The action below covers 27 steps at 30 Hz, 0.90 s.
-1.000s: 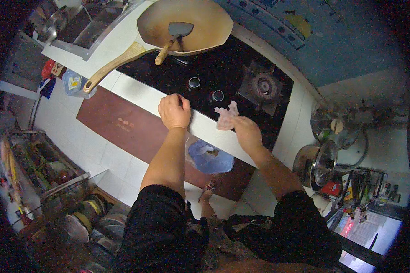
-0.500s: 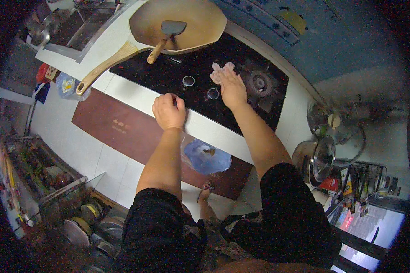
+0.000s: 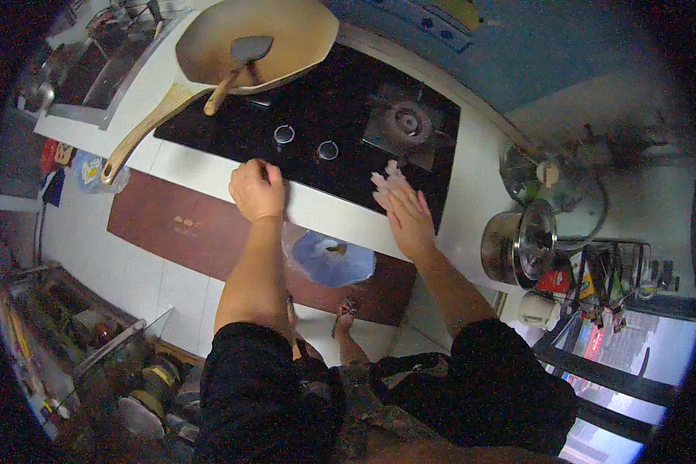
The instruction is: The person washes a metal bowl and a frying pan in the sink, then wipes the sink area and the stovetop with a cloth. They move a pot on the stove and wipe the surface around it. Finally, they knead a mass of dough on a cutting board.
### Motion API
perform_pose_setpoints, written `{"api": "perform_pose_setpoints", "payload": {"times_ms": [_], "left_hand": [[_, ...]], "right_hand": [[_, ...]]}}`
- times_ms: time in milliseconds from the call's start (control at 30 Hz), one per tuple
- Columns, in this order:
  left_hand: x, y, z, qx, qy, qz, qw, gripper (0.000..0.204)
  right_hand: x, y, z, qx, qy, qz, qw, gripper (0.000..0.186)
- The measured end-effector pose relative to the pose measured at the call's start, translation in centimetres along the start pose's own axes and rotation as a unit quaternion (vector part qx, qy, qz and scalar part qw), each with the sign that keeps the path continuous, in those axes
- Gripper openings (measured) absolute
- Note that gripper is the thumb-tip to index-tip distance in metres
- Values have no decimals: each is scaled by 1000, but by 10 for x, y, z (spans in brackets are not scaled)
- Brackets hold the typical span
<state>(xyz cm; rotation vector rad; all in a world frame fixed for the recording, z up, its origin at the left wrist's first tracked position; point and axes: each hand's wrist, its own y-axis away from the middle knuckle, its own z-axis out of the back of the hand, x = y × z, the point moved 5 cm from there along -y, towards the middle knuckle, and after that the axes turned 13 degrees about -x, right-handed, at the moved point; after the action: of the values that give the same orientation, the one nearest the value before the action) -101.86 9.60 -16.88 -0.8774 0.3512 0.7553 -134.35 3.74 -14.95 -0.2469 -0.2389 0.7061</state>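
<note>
My right hand (image 3: 410,223) lies palm down on a crumpled pale pink cloth (image 3: 388,182), pressing it against the black glass hob (image 3: 317,174) near its front right. The cloth sticks out past the fingertips; the palm hides the rest. My left hand (image 3: 257,190) is curled into a loose fist on the white counter edge in front of the hob. Nothing shows in it, though its inner side is partly hidden. Two round control knobs, a left one (image 3: 284,134) and a right one (image 3: 327,150), sit between the hands. Behind my right hand is a round burner (image 3: 407,122).
A large pan (image 3: 294,39) with a wooden handle covers the hob's left, a spatula (image 3: 250,51) inside it. A sink (image 3: 93,85) lies far left. On the right stands a lidded pot (image 3: 499,247). Below, a blue bag (image 3: 332,267) sits above a brown mat (image 3: 178,205).
My right hand has drawn the cloth from beside the burner toward the hob's front right edge. My left fist stays at the counter edge. The whole view has shifted slightly.
</note>
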Motion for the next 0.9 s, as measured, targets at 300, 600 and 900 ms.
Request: {"api": "perform_pose_setpoints", "payload": {"times_ms": [300, 600, 900], "left_hand": [[-6, 1, 3, -7, -14, 3, 1000, 14], [0, 1, -1, 11, -18, 17, 1000, 15], [3, 0, -1, -4, -25, 8, 1000, 15]], "right_hand": [[-91, 13, 1, -131, 85, -114, 981, 53], [-86, 57, 7, -110, -27, -148, 983, 45], [-99, 23, 24, -143, 147, 24, 978, 50]]}}
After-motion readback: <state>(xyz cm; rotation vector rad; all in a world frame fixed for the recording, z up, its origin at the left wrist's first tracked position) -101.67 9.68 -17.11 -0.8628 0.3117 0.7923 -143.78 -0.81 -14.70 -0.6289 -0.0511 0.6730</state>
